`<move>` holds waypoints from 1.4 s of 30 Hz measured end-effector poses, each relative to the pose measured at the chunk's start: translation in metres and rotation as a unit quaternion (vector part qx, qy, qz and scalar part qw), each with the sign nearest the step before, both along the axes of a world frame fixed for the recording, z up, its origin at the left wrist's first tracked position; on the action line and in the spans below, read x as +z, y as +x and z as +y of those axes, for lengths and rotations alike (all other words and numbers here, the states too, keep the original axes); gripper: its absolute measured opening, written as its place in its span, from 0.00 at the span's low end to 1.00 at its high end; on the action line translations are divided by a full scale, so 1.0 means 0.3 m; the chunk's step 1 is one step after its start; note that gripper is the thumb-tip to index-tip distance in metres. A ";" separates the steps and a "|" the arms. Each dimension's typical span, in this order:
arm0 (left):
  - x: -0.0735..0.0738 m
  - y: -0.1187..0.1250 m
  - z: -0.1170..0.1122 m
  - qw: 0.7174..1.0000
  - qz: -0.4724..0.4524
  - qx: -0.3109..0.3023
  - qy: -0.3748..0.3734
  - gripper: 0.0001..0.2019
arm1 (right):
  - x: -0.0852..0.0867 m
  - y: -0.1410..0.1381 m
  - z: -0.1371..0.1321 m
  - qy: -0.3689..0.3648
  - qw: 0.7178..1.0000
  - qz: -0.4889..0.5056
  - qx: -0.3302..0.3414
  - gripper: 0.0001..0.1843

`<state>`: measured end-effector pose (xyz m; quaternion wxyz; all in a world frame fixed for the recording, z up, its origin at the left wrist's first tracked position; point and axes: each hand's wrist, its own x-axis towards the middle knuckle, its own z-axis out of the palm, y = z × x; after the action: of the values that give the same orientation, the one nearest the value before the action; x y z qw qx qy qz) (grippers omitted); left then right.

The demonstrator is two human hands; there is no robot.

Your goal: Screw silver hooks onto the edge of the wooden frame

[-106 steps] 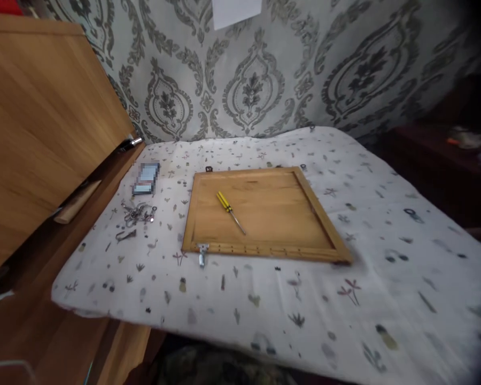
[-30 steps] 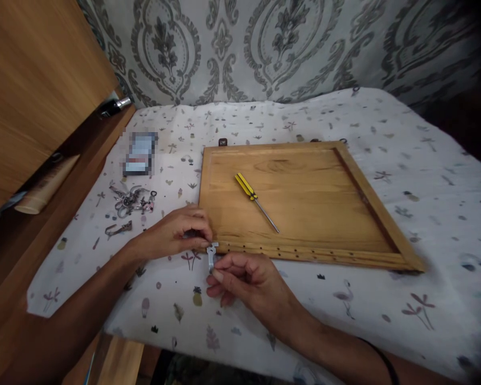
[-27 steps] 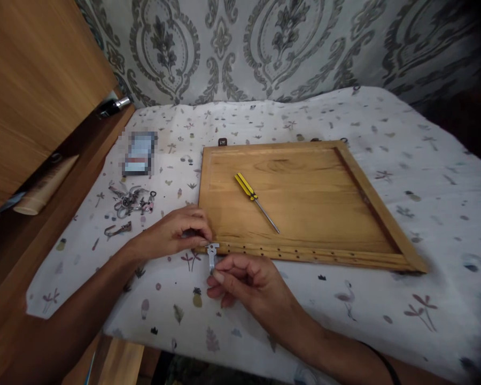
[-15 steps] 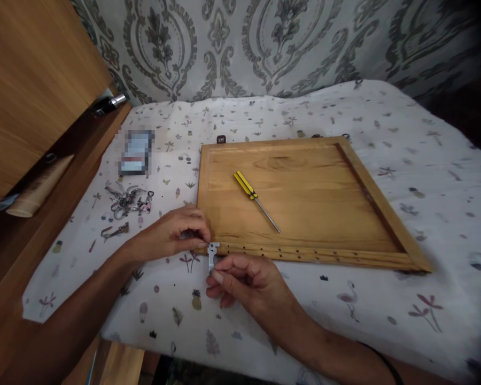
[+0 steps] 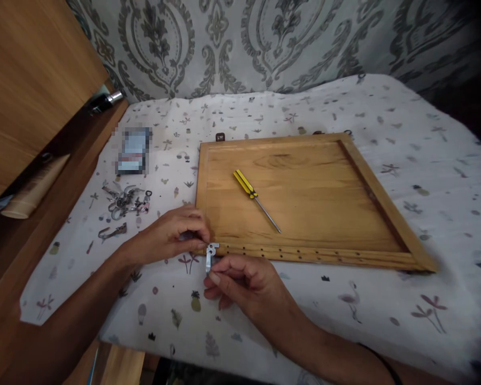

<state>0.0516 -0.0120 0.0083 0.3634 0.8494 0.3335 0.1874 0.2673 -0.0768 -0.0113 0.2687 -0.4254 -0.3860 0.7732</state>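
Right hand (image 5: pixel 250 283) has the lower end of a silver metal hook (image 5: pixel 209 261) pinched between thumb and fingers — and the hook's top sits at the near edge of the wooden panel (image 5: pixel 312 192), close to the near-left corner. Left hand (image 5: pixel 174 235) is just beside, fingertips at the hook's upper end; whether they grip it, I cannot tell. A yellow screwdriver (image 5: pixel 244 183) lies across the panel. Toward the table's (image 5: pixel 296 310) left edge — a small heap of hardware (image 5: pixel 124 202)!

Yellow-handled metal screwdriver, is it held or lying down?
Lying down: the screwdriver rests on the framed wooden panel, left hand and right hand away from it.
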 end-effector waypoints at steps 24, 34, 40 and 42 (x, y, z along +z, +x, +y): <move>0.011 0.006 -0.001 1.000 0.012 0.004 -0.004 0.06 | 0.013 -0.002 0.005 0.049 0.998 -0.034 0.020 0.08; 0.019 0.009 0.002 1.000 0.016 0.002 -0.009 0.09 | -0.004 -0.008 -0.003 0.126 0.990 -0.057 0.018 0.09; 0.018 0.010 0.003 1.000 0.016 0.003 -0.006 0.10 | -0.014 -0.006 -0.001 0.144 0.988 -0.051 0.012 0.10; 0.019 0.010 0.004 1.000 0.017 0.005 -0.009 0.10 | -0.018 -0.005 0.000 0.146 0.988 -0.054 0.013 0.10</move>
<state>0.0548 -0.0109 0.0140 0.3640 0.8477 0.3455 0.1718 0.2658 -0.0769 -0.0167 0.2968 -0.4175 -0.5138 0.6882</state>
